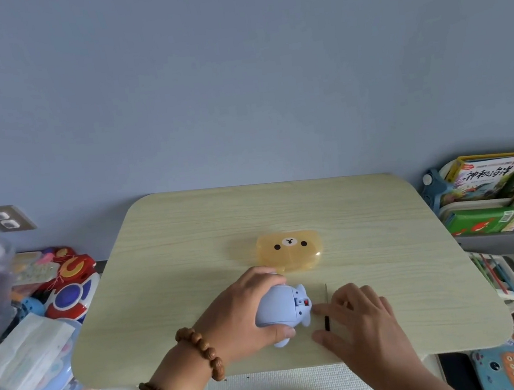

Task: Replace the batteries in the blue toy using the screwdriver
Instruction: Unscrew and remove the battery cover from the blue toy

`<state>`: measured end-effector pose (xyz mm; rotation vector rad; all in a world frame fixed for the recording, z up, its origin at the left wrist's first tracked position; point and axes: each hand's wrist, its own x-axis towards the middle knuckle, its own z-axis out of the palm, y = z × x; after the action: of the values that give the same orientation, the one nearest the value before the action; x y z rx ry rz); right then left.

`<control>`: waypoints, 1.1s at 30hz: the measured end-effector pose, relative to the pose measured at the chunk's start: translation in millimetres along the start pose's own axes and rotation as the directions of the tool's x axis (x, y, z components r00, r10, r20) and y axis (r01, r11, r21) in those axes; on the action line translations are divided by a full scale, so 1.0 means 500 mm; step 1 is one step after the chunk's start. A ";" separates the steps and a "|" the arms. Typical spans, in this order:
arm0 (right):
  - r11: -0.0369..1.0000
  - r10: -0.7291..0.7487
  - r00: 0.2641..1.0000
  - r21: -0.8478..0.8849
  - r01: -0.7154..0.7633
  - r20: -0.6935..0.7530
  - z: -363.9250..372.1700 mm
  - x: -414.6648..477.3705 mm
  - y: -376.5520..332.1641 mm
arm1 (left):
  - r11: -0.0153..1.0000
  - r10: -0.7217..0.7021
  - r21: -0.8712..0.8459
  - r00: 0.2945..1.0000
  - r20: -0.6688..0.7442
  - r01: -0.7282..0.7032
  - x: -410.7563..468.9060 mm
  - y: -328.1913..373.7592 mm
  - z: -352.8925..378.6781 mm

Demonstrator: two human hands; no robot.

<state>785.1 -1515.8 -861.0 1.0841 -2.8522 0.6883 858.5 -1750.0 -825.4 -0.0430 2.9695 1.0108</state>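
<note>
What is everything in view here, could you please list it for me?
table: one, pale wood, centre
blue toy: one, light blue, near table edge
screwdriver: one, black handle, on table
bear-face case: one, translucent yellow, behind the toy
books: several, colourful, rack at right
toys: a heap, mixed colours, left of table
wall socket: one, grey, wall at left
bead bracelets: two, brown, left wrist
left hand: grips the blue toy
right hand: over the screwdriver
</note>
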 end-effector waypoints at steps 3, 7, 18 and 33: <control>1.000 -0.016 1.000 0.013 0.016 0.005 -0.006 0.004 0.012 | 1.000 0.004 -0.002 1.000 -0.003 -0.004 -0.002 -0.001 -0.001; 0.997 -0.025 0.999 0.072 0.022 0.047 -0.026 -0.002 0.043 | 1.000 0.001 -0.004 1.000 0.002 -0.001 -0.004 -0.003 -0.001; 0.992 -0.037 0.999 0.120 0.041 -0.038 -0.048 0.016 0.000 | 0.999 -0.031 0.033 0.999 0.031 0.030 0.001 0.008 -0.007; 0.917 -0.197 0.980 0.360 0.171 0.036 -0.028 0.085 -0.038 | 0.980 -0.154 0.091 0.965 -0.214 0.177 0.006 0.087 0.016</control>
<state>763.1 -1549.5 -833.7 1.4263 -2.6936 1.2057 854.1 -1710.7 -805.2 -0.4139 3.1324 0.8724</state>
